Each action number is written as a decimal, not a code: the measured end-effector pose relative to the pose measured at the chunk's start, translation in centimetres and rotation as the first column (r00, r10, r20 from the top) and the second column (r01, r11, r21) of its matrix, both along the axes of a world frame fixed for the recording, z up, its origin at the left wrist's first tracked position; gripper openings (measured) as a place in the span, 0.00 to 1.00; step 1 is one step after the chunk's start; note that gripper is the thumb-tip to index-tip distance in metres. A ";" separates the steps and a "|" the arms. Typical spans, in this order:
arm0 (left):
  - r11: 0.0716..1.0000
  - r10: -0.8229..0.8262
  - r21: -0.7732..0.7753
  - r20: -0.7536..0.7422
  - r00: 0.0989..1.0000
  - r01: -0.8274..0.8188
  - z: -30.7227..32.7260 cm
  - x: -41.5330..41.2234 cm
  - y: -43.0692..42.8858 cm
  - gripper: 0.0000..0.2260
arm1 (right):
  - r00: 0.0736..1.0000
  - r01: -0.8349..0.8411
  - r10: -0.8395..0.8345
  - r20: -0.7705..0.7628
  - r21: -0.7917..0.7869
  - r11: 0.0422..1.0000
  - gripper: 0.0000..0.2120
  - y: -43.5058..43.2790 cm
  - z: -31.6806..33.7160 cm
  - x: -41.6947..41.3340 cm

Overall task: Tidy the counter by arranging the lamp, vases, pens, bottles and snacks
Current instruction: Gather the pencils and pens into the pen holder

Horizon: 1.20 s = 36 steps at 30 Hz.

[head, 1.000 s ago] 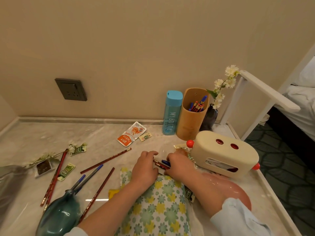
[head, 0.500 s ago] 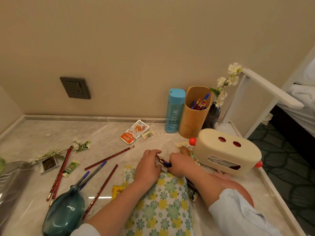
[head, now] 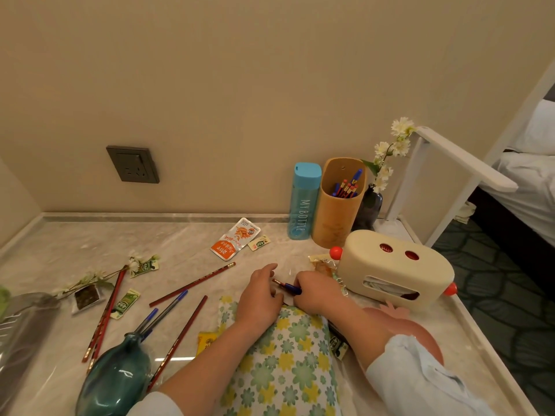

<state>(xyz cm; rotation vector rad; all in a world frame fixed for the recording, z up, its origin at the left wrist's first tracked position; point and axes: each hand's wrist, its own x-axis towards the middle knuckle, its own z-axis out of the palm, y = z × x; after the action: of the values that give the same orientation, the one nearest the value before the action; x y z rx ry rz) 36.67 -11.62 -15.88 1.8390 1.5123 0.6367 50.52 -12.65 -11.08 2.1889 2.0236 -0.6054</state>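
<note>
Both hands meet at the middle of the marble worktop (head: 75, 235), just behind a flowered pouch (head: 285, 355). The right hand (head: 315, 291) has its grip curled tight round a bundle of pens (head: 287, 286), a blue one and a red pencil, whose ends poke out toward the left hand (head: 261, 295). The left hand lies on the pouch's far edge with its fingers bent down by those ends and 1 finger stretched forward. I cannot tell whether its grip has hold of anything.

Against the back wall a blue bottle (head: 303, 202) stands upright, touching or nearly touching an orange pen holder (head: 336, 217) with pens inside. Just right of that comes a dark vase (head: 371, 205) with white flowers, then the white lamp (head: 450, 163) at the corner. A cream tissue box (head: 396, 271) with red knobs sits just right of the hands.

To the left, loose pencils (head: 192, 285) and 2 blue pens (head: 162, 312) lie scattered at angles. A teal vase (head: 117, 376) lies on its side at the near edge, with a flower sprig (head: 90, 277) farther left. An orange snack packet (head: 235, 238) lies flat in front of the bottle, and small green packets (head: 126, 303) are dotted among the pencils.
</note>
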 end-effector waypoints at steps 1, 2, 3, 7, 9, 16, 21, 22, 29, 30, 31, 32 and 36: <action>1.000 -0.005 -0.008 0.005 1.000 0.005 0.1 0.0 0.1 0.28 | 1.000 0.002 -0.002 -0.001 0.004 1.000 0.14 0.1 0.1 0.0; 1.000 -0.009 -0.018 0.009 1.000 0.010 0.2 0.0 0.2 0.28 | 1.000 0.007 -0.007 -0.004 0.014 1.000 0.13 0.2 0.3 -0.1; 0.999 -0.012 -0.029 0.010 1.000 0.012 0.3 0.0 0.2 0.29 | 1.000 0.012 -0.012 -0.009 0.027 1.000 0.13 0.3 0.4 -0.1; 0.995 0.014 -0.096 0.027 1.000 -0.012 1.1 0.1 0.8 0.29 | 0.997 0.043 -0.039 -0.073 0.061 0.997 0.12 1.0 1.1 -0.1; 0.991 0.045 -0.130 0.092 0.995 -0.032 1.7 0.3 1.2 0.28 | 0.986 0.083 -0.068 -0.153 0.098 0.992 0.11 1.4 1.6 0.0; 0.979 0.067 -0.202 0.395 0.916 0.015 6.3 1.7 3.0 0.24 | 0.843 0.265 -0.087 -0.531 0.268 0.926 0.05 2.9 6.4 0.3; 0.998 0.002 -0.056 0.458 0.889 0.026 10.2 3.2 4.2 0.13 | 0.663 0.425 -0.038 -0.748 0.333 0.842 0.04 3.2 11.1 1.3; 1.000 -0.007 -0.022 0.465 0.885 0.019 11.0 3.4 4.4 0.10 | 0.640 0.438 -0.019 -0.768 0.345 0.830 0.04 3.2 11.8 1.4; 0.972 -0.140 0.233 0.483 0.864 0.027 17.8 6.8 7.1 0.07 | 0.656 0.495 0.110 -0.747 0.536 0.684 0.06 4.4 17.7 4.8; 0.960 -0.140 0.278 0.454 0.880 0.009 18.6 7.3 7.5 0.08 | 0.683 0.490 0.124 -0.720 0.577 0.654 0.06 4.7 18.4 5.2; 0.946 -0.140 0.324 0.422 0.895 -0.005 19.4 7.8 8.0 0.08 | 0.709 0.484 0.132 -0.693 0.614 0.624 0.06 4.9 18.9 5.7; 0.933 -0.145 0.359 0.396 0.907 -0.008 20.0 8.3 8.4 0.09 | 0.731 0.480 0.132 -0.669 0.643 0.598 0.06 5.1 19.3 6.1; 0.937 -0.183 0.346 0.374 0.909 0.046 20.7 9.7 9.9 0.09 | 0.777 0.485 0.089 -0.623 0.683 0.546 0.04 6.4 19.0 7.5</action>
<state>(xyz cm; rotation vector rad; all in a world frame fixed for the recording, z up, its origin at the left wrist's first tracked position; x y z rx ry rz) 46.40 -1.70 4.85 1.8725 1.0605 1.1887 58.01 -6.22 7.96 3.1375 2.8154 -0.4330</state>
